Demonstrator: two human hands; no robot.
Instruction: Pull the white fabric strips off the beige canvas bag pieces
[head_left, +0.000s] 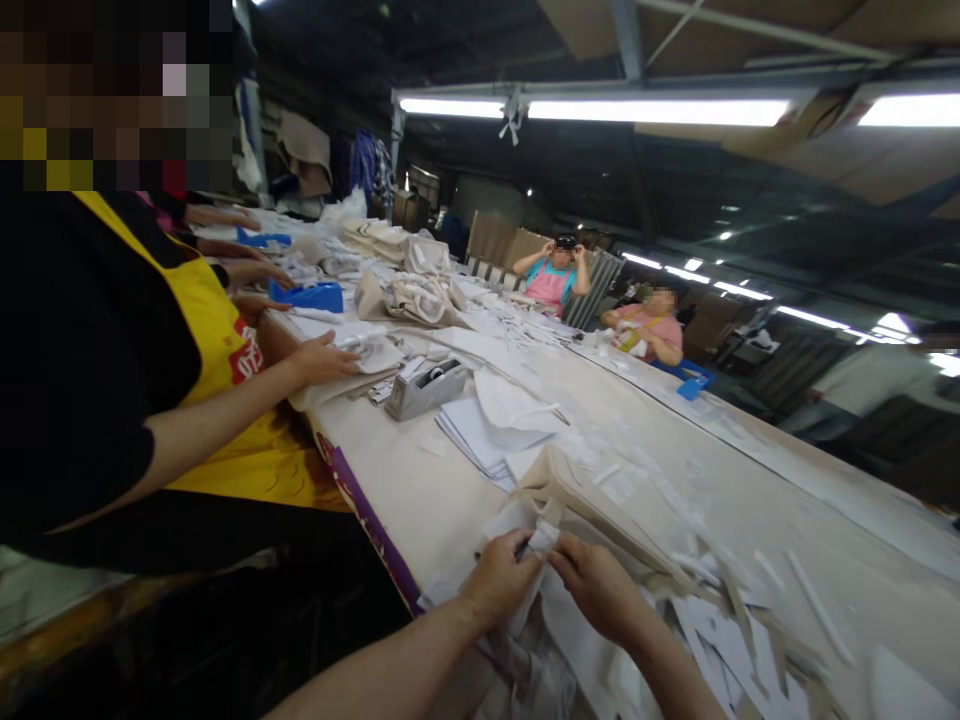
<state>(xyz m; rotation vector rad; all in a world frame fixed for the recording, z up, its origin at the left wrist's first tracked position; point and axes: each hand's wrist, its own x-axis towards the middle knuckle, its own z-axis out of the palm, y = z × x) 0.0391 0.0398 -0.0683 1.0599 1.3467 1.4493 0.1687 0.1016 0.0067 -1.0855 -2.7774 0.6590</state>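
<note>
My left hand [504, 577] and my right hand [598, 588] meet over the near part of the table, both closed in a pinch. Between their fingertips is a small white wrapped strip [545, 535], which looks like a bag strap covered in thin white paper. A beige bag [592, 500] lies just beyond my hands, its far edge raised. Loose white paper hangs below my fingers. Whether the strip is joined to the bag is hard to make out.
Ahead are a stack of white paper sheets [487, 440] and a grey tape dispenser [427, 390]. A co-worker in a yellow apron [214, 320] stands at left, hand on a wrapped piece. White cut strips [724, 650] lie at right. Other people work across the long table [750, 490].
</note>
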